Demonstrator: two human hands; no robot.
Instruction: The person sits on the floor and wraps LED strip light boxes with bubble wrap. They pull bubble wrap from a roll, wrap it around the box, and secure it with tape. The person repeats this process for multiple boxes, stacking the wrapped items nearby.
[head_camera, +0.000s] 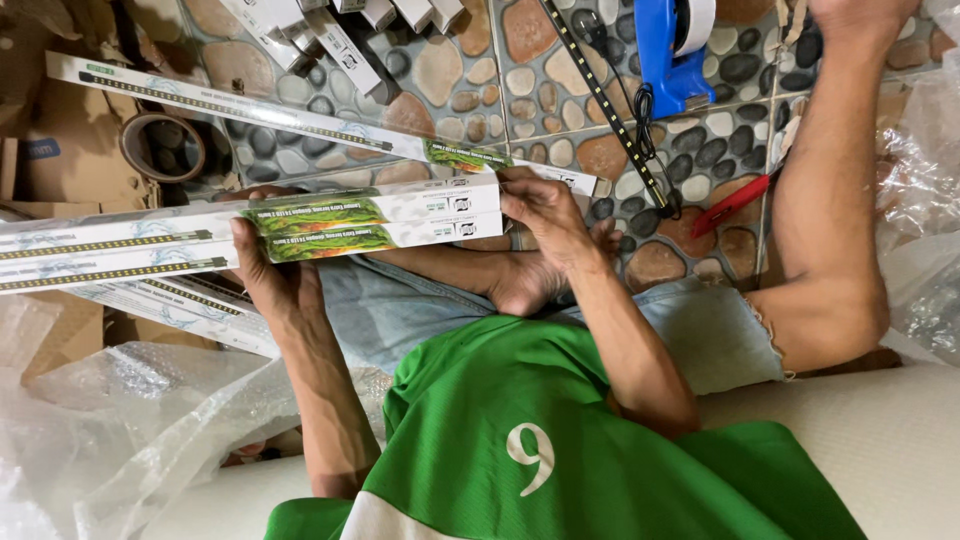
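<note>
I held two long white boxes (300, 228) together, side by side across my lap, my left hand (268, 272) wrapped around them from beneath near their green labels and my right hand (545, 210) closed on their end, fingers curled over the top edge. A third long box (280, 118) lay on the pebble-patterned floor (560, 100) just beyond them, near a roll of brown tape (162, 146) on flattened cardboard. A blue tape dispenser (672, 55), a black light strip (605, 100) and a red cutter (730, 203) lay farther off, and bubble wrap (120, 420) sat crumpled beside my left arm.
</note>
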